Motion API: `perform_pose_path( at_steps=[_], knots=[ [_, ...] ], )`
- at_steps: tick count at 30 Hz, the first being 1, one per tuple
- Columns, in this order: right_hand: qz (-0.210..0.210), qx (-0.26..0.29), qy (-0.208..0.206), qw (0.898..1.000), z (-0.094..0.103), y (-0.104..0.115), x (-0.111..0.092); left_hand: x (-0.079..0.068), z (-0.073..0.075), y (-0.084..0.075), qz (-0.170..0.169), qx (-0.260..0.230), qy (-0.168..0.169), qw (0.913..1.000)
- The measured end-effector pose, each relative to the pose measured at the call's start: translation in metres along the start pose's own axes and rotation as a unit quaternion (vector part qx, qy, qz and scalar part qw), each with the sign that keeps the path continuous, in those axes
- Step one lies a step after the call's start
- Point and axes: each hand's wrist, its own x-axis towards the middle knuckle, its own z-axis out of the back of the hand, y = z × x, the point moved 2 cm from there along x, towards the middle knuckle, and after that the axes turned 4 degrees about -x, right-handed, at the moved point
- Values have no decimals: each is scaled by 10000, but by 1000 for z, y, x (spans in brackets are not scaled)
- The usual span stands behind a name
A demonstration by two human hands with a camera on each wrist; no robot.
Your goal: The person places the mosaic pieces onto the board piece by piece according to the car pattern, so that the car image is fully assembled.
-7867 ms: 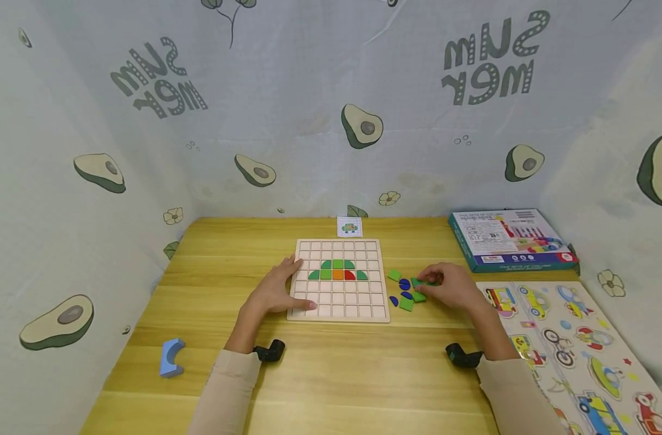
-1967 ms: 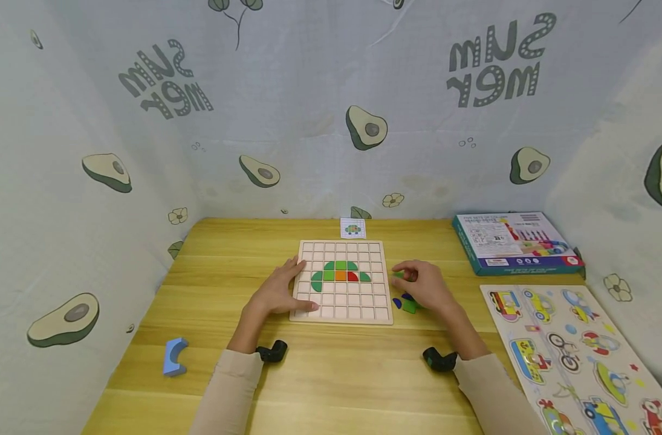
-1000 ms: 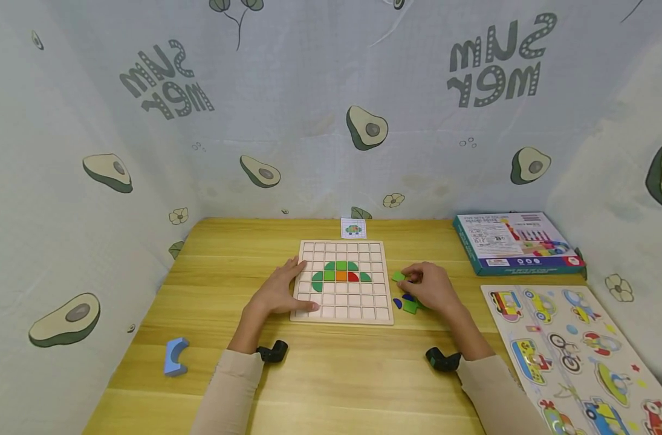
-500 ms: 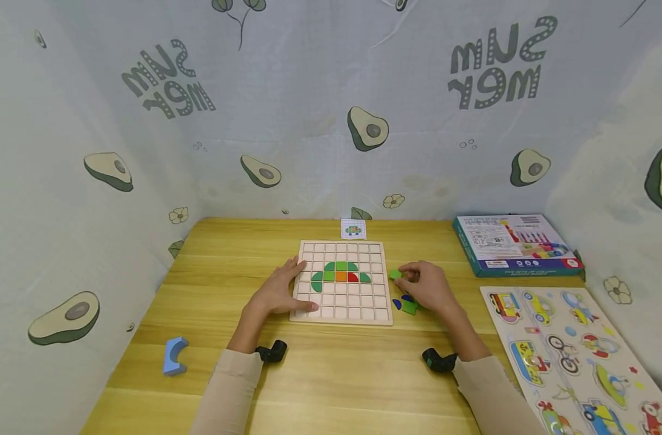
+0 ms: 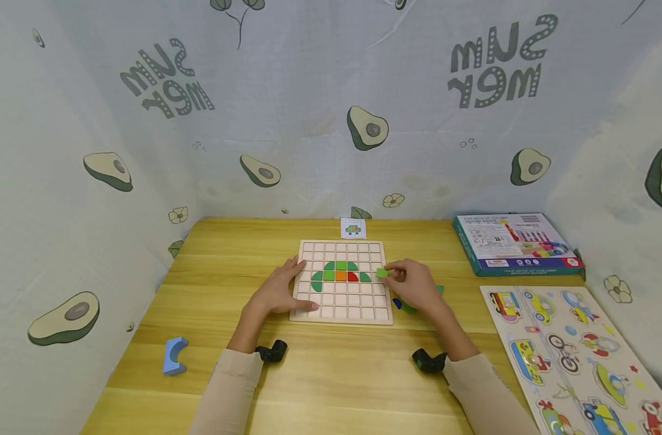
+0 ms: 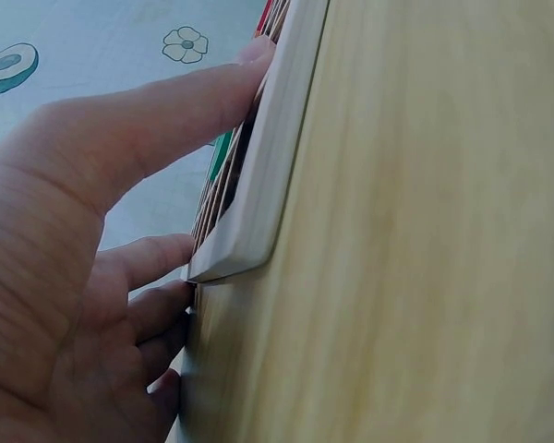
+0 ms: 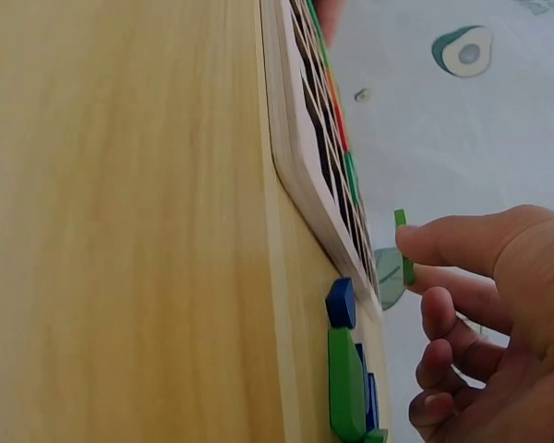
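A wooden grid board (image 5: 354, 312) lies on the table, bearing a cluster of dark green, light green, orange and red tiles (image 5: 340, 275). My left hand (image 5: 279, 290) rests on the board's left side, thumb lying over its surface and the other fingers spread along the edge. Between thumb and index finger, my right hand (image 5: 415, 284) pinches a light green square tile (image 5: 382, 273), raised above the board's right edge. In the right wrist view, blue (image 7: 342, 303) and green tiles (image 7: 347, 383) lie beside the board; in the head view my right hand partly covers this pile.
Behind the board lies a small card (image 5: 353, 229) printed with a coloured figure. At the right are a flat box (image 5: 515, 241) and a vehicle puzzle board (image 5: 572, 344). A blue arched block (image 5: 174, 356) stands at the left. A patterned cloth (image 5: 309, 121) hangs behind the table.
A dark green tile has joined the cluster's lower left since the oldest frame. Lately my right hand has moved left, carrying the light green square tile over the board's edge. My left hand stays put.
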Motion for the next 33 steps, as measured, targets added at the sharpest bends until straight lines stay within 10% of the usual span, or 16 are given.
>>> perform_pose_path(
  at_steps=[33],
  knots=[
    [554,521,335,9965,-49,50,4,0,2,-5,232,-80,81,9997]
  ],
)
